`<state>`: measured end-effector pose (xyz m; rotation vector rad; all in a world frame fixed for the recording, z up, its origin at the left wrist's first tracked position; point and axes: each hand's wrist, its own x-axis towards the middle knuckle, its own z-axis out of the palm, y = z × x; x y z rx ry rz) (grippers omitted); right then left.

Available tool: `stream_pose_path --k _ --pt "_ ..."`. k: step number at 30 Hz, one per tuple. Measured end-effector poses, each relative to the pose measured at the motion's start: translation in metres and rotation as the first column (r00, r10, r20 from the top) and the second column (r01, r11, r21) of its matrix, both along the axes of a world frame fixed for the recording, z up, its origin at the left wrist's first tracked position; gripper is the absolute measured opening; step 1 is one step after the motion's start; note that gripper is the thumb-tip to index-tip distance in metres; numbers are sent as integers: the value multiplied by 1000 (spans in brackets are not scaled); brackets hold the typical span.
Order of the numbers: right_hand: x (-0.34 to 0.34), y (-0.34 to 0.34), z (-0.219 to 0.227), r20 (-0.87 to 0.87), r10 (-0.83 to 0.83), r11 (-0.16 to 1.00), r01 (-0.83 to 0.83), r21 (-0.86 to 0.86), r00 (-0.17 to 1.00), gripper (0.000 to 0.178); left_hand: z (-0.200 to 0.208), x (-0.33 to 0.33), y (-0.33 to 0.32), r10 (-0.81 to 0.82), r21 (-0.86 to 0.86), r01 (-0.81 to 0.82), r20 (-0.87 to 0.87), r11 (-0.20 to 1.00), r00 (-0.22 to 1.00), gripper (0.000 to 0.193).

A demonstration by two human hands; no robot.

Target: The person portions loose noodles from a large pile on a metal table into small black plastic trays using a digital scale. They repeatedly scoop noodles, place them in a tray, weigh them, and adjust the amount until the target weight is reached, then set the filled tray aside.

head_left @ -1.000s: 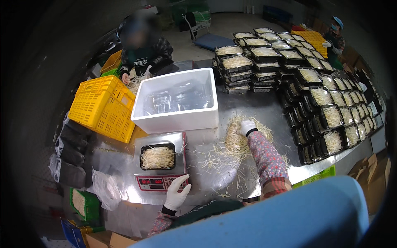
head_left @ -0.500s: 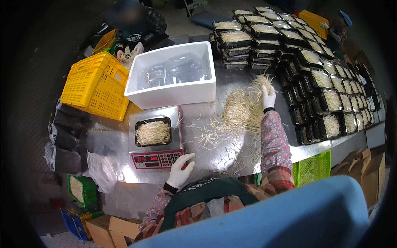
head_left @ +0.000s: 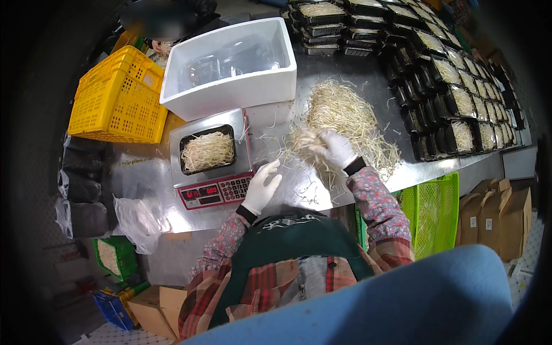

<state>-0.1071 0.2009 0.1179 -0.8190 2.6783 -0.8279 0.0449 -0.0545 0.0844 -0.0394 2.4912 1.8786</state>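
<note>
A loose pile of bean sprouts [head_left: 339, 109] lies on the metal table. My right hand [head_left: 338, 149], white-gloved, is closed on a clump of sprouts at the pile's left side. My left hand [head_left: 261, 187], also gloved, is held with fingers apart and nothing in it, beside the lower right corner of a digital scale [head_left: 244, 164]. On the scale's plate rests a black tray [head_left: 183, 163] filled with bean sprouts [head_left: 208, 150].
A white foam box [head_left: 230, 100] with clear plastic inside stands behind the scale, a yellow crate [head_left: 118, 98] left of it. Stacked packed trays [head_left: 454, 100] line the right. A plastic bag [head_left: 138, 221] hangs over the front edge. Another person works at the far left.
My right hand has come from the pile's far right toward me and left with sprouts in it. My left hand has stayed beside the scale. The view has shifted.
</note>
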Motion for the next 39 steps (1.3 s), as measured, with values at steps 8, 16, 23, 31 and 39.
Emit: stream_pose_path --k 8,16,23,31,39 --pt "4 63 -55 73 -341 936 346 -64 937 45 -48 -2 -12 -217 -434 168 -65 885 974 61" --pt "30 7 -109 186 -226 974 220 54 956 39 -79 -18 33 -557 -751 400 52 525 829 62" --pt "18 28 -100 60 -355 925 341 170 933 55 -81 13 23 -608 -705 481 88 521 789 60" --pt "71 52 -82 43 37 999 -37 -8 998 42 -83 21 10 -599 -657 467 30 592 800 53" --pt "104 76 -108 -102 -238 971 239 7 966 66 -83 17 7 -485 -681 340 -25 648 874 61"
